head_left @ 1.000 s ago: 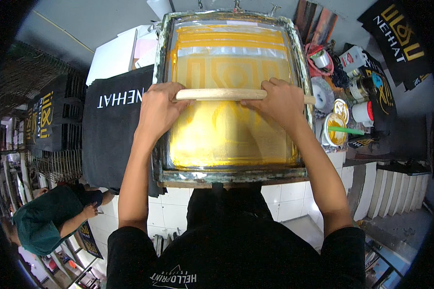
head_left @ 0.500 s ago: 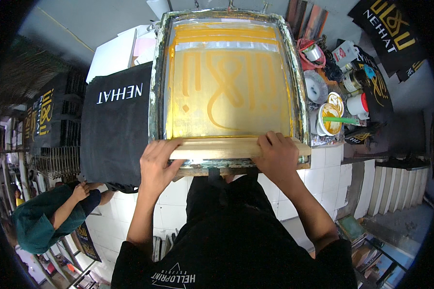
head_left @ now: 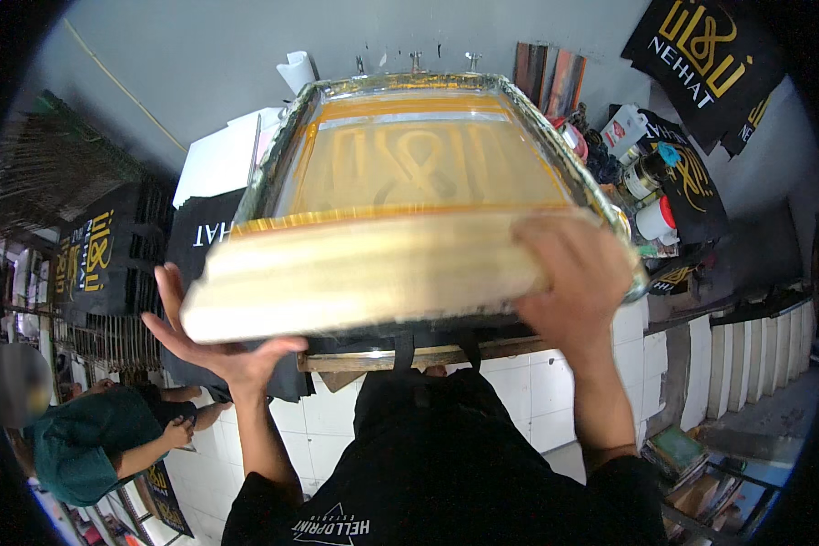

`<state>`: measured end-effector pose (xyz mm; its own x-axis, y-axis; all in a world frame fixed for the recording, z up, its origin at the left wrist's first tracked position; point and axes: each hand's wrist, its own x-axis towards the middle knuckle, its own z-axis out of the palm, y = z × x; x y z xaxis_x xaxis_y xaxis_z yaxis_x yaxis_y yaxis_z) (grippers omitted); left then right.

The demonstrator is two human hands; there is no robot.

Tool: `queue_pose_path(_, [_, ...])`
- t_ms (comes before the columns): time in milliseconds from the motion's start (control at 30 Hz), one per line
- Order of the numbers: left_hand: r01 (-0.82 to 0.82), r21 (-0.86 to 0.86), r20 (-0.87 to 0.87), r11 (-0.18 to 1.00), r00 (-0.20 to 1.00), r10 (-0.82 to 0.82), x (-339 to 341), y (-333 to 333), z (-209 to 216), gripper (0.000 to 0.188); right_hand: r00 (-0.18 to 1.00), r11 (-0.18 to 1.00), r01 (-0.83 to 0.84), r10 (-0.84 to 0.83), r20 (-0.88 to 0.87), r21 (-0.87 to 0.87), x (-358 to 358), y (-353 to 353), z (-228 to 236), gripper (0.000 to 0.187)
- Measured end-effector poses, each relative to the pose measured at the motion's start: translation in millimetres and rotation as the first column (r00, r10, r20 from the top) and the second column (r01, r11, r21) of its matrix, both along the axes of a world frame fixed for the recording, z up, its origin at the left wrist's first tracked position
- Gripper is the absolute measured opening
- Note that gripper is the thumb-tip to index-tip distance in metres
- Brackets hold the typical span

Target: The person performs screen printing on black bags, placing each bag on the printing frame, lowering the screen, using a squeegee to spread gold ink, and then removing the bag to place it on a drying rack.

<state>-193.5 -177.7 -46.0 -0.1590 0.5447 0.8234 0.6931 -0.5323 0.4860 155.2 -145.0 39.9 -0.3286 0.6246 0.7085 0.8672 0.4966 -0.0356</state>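
Note:
A wooden squeegee point(head_left: 373, 268), its yellow-inked blade edge facing away from me, spans the near part of a screen-printing frame point(head_left: 273, 164). The frame's mesh point(head_left: 419, 168) carries a curling design and yellow ink. It looks tilted, with its near side raised. My right hand point(head_left: 573, 273) is closed around the squeegee's right end, slightly blurred. My left hand point(head_left: 218, 341) has its fingers spread at the squeegee's left end, thumb below it. Whether it touches the wood or frame is hard to tell. Black fabric with straps point(head_left: 405, 350) shows below the frame on the wooden board point(head_left: 346, 361).
Black printed bags hang in a rack point(head_left: 109, 246) at left, and a stack of black bags point(head_left: 191, 214) lies beside the frame. A seated person in green point(head_left: 91, 446) is at lower left. Ink tubs and a white jar point(head_left: 655, 220) stand at right.
The squeegee and the screen's near side have come up closer to me. My left hand has opened off the squeegee's top and moved left; my right hand keeps its grip. The seated person has shifted.

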Motion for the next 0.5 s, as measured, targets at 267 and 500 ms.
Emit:
queue_pose_path(267, [0.028, -0.894, 0.113, 0.447, 0.980, 0.166, -34, 97, -108, 0.087, 0.996, 0.992, 0.093, -0.091, 0.017, -0.090, -31, 75, 158, 0.028])
queue_pose_path(500, [0.294, -0.827, 0.449, 0.480, 0.858, 0.249, -91, 76, -117, 0.010, 0.987, 0.987, 0.140, -0.145, -0.064, -0.085, -26, 136, 205, 0.038])
